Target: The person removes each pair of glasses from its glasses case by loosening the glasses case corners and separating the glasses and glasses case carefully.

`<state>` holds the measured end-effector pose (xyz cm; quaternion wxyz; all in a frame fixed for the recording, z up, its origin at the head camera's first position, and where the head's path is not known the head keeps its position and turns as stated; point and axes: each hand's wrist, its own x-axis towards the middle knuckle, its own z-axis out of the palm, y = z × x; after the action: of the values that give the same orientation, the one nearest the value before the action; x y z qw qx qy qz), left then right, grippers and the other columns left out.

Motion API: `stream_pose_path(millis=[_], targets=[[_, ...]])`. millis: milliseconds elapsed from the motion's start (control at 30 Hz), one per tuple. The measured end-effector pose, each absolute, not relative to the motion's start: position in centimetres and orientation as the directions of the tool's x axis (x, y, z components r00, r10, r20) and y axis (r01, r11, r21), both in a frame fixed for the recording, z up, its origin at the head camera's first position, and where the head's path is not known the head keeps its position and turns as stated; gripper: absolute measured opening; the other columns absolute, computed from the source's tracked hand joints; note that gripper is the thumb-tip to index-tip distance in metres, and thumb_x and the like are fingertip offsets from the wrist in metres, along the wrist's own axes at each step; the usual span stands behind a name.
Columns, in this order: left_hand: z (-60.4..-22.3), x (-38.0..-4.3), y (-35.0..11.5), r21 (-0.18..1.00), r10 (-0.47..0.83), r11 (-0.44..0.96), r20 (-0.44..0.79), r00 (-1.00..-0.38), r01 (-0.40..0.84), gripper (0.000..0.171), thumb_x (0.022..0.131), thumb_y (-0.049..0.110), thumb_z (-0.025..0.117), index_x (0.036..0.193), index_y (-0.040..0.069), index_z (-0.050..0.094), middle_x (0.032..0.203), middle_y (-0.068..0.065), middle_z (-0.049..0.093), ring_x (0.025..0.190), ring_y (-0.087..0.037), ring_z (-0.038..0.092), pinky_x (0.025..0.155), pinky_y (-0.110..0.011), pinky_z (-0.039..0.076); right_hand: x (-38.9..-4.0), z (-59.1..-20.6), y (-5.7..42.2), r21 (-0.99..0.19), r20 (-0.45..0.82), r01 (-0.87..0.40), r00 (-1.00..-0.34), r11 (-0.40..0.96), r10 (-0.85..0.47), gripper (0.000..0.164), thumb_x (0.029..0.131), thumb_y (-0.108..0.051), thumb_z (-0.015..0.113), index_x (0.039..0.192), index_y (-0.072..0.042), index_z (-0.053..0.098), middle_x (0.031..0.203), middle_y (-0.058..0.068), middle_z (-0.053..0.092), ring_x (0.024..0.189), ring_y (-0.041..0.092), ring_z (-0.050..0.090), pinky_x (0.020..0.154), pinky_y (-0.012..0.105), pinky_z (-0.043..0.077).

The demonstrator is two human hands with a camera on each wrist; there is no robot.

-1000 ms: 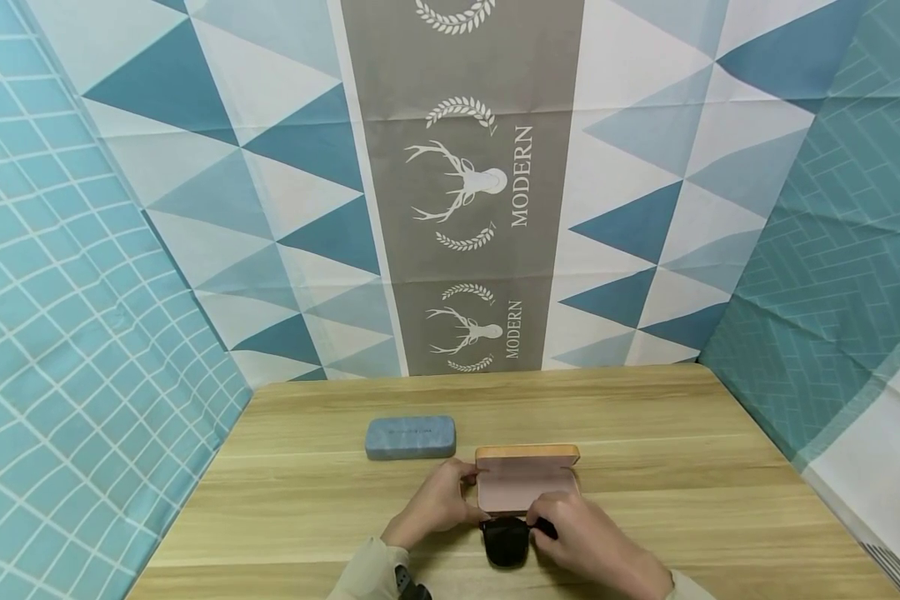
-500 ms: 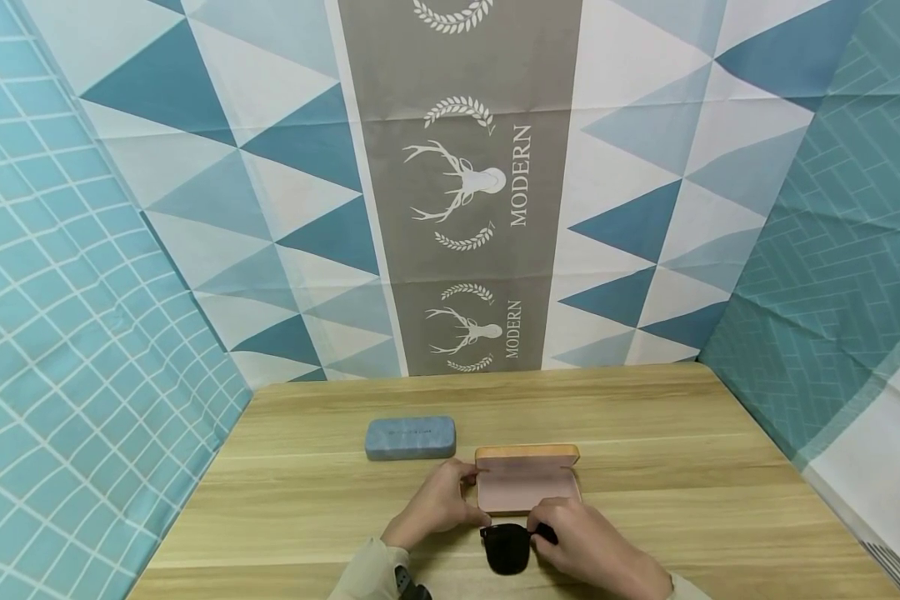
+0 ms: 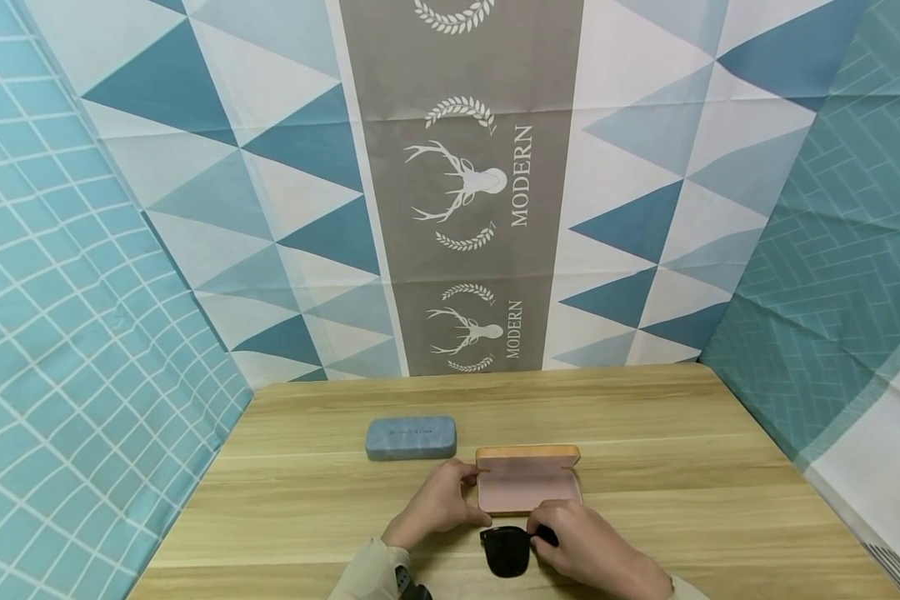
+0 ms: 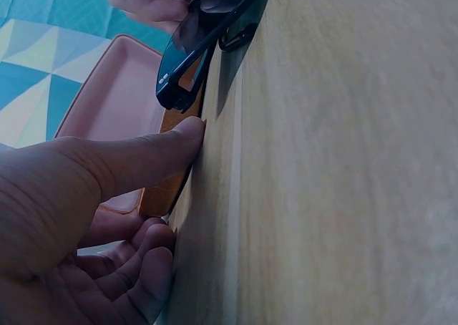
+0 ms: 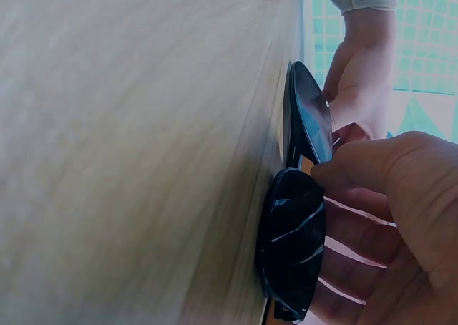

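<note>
Sunglasses (image 3: 507, 552) pinched by right hand (image 3: 576, 535), near front edge of open case (image 3: 523, 490), gripped by left hand (image 3: 442, 502)

Ahead of my left hand (image 3: 441, 500), the blue case (image 3: 411, 439) blocks a straight reach; the raised lid (image 3: 528, 452) of the open case (image 3: 521, 493) bars the middle. The sunglasses (image 3: 507, 552) and my right hand (image 3: 576, 533) crowd its near edge, but I could pass over bare bench (image 3: 682, 475) to its right.
</note>
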<state>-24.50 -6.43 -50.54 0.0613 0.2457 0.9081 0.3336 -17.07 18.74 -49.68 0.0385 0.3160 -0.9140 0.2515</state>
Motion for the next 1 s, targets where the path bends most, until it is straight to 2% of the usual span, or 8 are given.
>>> stream_pose_path(millis=[300,500,633,1000], targets=[[-50.54,-24.46,-6.47,0.636,0.489,0.656,0.051,-0.871,0.406,0.057,0.066,0.030,0.098,0.114,0.008,0.076,0.095,0.005,0.064,0.088,-0.009,0.055,0.077,-0.027,0.049,-17.02,-49.92,18.79,-0.419,0.270,-0.620,-0.783,0.663,-0.561,0.008,0.089,-0.017,0.078,0.089,-0.023,0.073,0.087,-0.019,0.067,0.081,-0.004,0.059,0.068,0.024,0.053],[-50.54,-24.45,-6.47,0.630,0.485,0.662,0.051,-0.873,0.405,0.059,0.065,0.030,0.098,0.115,0.008,0.076,0.096,0.005,0.064,0.088,-0.009,0.056,0.077,-0.027,0.049,-17.17,-50.06,18.97,-0.476,0.221,-0.578,-0.808,0.663,-0.546,0.002,0.092,-0.021,0.076,0.091,-0.020,0.075,0.089,-0.019,0.067,0.083,-0.005,0.059,0.072,0.026,0.054],[-50.56,-24.44,-6.47,0.630,0.485,0.662,0.052,-0.873,0.406,0.059,0.066,0.030,0.098,0.115,0.008,0.076,0.096,0.004,0.064,0.088,-0.009,0.056,0.078,-0.027,0.049,-17.25,-50.12,19.03,-0.494,0.201,-0.567,-0.812,0.659,-0.548,0.006,0.094,-0.024,0.075,0.093,-0.018,0.076,0.091,-0.019,0.067,0.085,-0.004,0.059,0.074,0.027,0.055],[-50.51,-24.43,-6.46,0.626,0.483,0.666,0.051,-0.874,0.405,0.057,0.066,0.031,0.098,0.113,0.007,0.076,0.095,0.006,0.063,0.087,-0.009,0.054,0.076,-0.027,0.048,-17.29,-49.29,19.42,-0.462,0.272,-0.604,-0.793,0.649,-0.545,0.004,0.094,-0.017,0.074,0.097,-0.017,0.077,0.094,-0.016,0.070,0.089,0.000,0.064,0.074,0.026,0.057]])
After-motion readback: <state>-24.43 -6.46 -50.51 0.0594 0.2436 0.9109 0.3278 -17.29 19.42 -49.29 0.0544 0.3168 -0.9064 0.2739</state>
